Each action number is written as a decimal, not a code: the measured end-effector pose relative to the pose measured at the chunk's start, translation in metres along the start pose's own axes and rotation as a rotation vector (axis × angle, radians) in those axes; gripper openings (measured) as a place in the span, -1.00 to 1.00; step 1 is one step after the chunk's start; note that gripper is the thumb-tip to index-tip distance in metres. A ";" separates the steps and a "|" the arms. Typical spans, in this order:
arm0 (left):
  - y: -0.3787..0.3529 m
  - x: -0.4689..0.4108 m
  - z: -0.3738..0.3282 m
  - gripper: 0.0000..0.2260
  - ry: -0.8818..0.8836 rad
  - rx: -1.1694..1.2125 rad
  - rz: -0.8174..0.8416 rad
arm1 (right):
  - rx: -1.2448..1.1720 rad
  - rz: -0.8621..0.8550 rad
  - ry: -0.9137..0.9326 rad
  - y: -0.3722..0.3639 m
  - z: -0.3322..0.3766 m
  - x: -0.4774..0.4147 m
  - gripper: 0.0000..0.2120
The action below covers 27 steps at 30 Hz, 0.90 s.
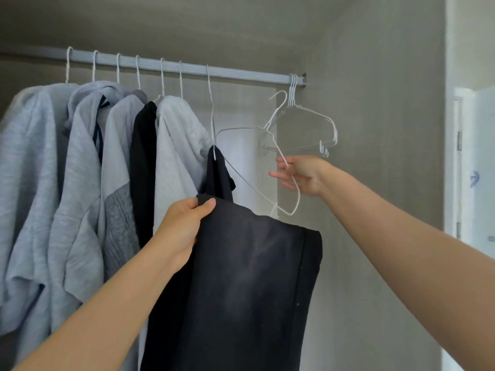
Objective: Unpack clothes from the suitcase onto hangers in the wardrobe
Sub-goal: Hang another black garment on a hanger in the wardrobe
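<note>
My left hand grips the top edge of a black garment that hangs down in front of the wardrobe. My right hand holds a white wire hanger off the rail, tilted, its hook pointing up near the rail's right end. Another white hanger hangs on the rail with a small black piece of cloth draped at its neck, just above the black garment. The suitcase is out of view.
Several grey tops and one black one hang on white hangers along the left of the rail. A bunch of bare white hangers hangs at the rail's right end. The wardrobe side wall stands right.
</note>
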<state>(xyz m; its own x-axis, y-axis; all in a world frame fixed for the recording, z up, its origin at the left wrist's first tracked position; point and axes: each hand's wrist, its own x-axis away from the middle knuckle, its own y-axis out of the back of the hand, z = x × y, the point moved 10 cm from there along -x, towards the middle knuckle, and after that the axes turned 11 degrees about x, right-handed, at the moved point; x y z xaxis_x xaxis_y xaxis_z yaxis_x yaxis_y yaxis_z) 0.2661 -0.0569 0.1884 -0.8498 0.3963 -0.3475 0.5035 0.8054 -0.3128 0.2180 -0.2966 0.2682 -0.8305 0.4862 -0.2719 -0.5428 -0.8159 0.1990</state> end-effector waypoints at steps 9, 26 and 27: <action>0.001 0.095 0.046 -0.83 0.099 -0.020 -0.165 | 0.013 0.262 -0.064 -0.004 -0.050 0.121 -0.87; 0.026 0.295 0.162 -0.82 0.429 -0.040 -0.339 | 0.115 0.172 0.170 0.055 -0.163 0.298 -0.62; 0.028 0.304 0.169 -0.82 0.453 -0.037 -0.335 | 0.087 0.197 0.135 0.054 -0.171 0.306 -0.64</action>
<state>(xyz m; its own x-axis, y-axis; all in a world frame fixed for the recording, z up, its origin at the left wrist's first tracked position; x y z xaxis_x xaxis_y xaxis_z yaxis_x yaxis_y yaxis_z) 0.0481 0.0122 -0.0752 -0.9483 0.2596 0.1823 0.1959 0.9313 -0.3070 -0.0441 -0.2448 0.0349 -0.9001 0.2699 -0.3420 -0.3861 -0.8580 0.3388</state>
